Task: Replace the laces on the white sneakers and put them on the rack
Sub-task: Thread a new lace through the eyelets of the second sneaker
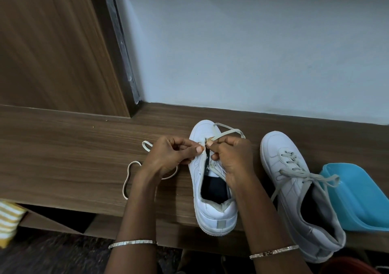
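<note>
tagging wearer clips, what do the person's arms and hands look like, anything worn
Both arms are bare as far as the picture shows: no sleeves, no gloves. No rings show on the left hand or right hand. Each forearm wears one thin silver-coloured bangle: the left bangle, and the right bangle, which seems to have small dark marks.

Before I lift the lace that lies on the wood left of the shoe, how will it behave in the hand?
Probably floppy: the lace lies in loose curves on the wooden shelf, so it should droop. Likely very light, being thin and flat. It may drag, since it runs under the left hand toward the sneaker.
</note>
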Demonstrator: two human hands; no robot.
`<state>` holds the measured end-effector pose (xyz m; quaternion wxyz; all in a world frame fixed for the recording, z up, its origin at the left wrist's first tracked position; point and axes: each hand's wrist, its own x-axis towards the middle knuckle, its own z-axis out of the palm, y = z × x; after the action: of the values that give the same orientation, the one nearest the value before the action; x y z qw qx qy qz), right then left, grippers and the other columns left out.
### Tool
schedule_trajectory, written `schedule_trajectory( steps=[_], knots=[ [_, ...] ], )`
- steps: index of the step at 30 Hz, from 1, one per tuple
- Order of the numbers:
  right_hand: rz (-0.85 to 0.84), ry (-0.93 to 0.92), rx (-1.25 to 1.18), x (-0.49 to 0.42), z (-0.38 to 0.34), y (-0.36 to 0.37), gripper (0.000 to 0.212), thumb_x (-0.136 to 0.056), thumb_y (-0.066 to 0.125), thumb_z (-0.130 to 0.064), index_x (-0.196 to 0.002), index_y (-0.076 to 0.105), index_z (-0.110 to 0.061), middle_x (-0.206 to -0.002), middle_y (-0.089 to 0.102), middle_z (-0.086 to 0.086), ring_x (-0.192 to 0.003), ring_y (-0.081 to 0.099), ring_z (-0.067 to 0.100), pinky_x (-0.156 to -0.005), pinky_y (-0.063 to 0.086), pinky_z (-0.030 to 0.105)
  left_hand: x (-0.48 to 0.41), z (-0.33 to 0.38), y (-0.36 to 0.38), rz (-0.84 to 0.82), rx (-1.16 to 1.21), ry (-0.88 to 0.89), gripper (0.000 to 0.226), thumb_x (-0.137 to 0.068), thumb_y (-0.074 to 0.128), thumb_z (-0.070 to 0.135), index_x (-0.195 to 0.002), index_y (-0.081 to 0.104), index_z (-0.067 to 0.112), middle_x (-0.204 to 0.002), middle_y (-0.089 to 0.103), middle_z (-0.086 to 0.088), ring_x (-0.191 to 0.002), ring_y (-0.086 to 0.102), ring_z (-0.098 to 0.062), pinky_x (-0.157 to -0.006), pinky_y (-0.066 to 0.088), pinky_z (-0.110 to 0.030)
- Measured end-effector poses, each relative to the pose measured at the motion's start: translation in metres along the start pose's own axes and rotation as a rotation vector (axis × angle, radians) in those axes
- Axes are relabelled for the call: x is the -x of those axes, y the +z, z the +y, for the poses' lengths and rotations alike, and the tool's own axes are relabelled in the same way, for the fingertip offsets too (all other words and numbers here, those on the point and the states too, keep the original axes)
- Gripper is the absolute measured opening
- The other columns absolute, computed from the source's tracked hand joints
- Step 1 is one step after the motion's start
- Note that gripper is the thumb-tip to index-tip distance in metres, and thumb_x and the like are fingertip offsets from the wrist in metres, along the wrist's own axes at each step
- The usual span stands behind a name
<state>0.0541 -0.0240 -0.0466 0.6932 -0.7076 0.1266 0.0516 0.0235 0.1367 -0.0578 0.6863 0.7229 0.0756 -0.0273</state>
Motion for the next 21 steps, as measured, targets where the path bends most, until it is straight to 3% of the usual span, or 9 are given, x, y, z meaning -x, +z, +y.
schedule_trajectory(
  steps=[4, 9, 17, 21],
  knots=[
    [-0.006, 0.042, -0.062, 0.0057, -0.0030, 0.0029, 0.007, -0.082, 0.074, 0.003, -0.076, 0.073, 0.003, -0.072, 0.073, 0.018, -0.044, 0.059, 0.013, -0.051, 0.052, 0.028, -0.0014, -0.0030, 0.0008, 0.032, 0.005, 0.008, 0.017, -0.079, 0.081, 0.007, -0.095, 0.079, 0.009, -0.087, 0.075, -0.022, -0.076, 0.066, -0.023, -0.075, 0.059, -0.031],
    [-0.029, 0.072, -0.102, 0.0077, -0.0047, 0.0031, 0.015, -0.084, 0.074, 0.003, -0.070, 0.071, -0.001, -0.061, 0.069, 0.011, -0.042, 0.057, 0.013, -0.049, 0.054, 0.027, -0.0043, -0.0037, 0.0028, 0.056, -0.010, 0.040, 0.014, -0.076, 0.082, 0.006, -0.088, 0.080, 0.014, -0.080, 0.075, -0.020, -0.068, 0.068, -0.019, -0.068, 0.059, -0.028],
    [-0.062, 0.111, -0.069, 0.0092, -0.0087, 0.0004, 0.008, -0.081, 0.077, 0.003, -0.076, 0.072, 0.003, -0.064, 0.068, 0.012, -0.036, 0.052, 0.009, -0.034, 0.036, 0.016, -0.0065, -0.0073, 0.0044, 0.077, 0.003, 0.067, 0.011, -0.078, 0.080, 0.002, -0.085, 0.079, 0.010, -0.070, 0.073, -0.013, -0.061, 0.067, -0.015, -0.061, 0.058, -0.023],
    [-0.138, 0.150, -0.019, 0.0055, -0.0099, -0.0048, 0.005, -0.084, 0.074, 0.001, -0.084, 0.071, 0.006, -0.074, 0.069, 0.015, -0.038, 0.048, 0.006, -0.031, 0.026, 0.015, -0.0069, -0.0082, -0.0004, 0.074, -0.054, 0.084, 0.003, -0.088, 0.074, 0.003, -0.089, 0.075, 0.004, -0.077, 0.074, -0.019, -0.067, 0.070, -0.017, -0.067, 0.059, -0.032]
  ],
)
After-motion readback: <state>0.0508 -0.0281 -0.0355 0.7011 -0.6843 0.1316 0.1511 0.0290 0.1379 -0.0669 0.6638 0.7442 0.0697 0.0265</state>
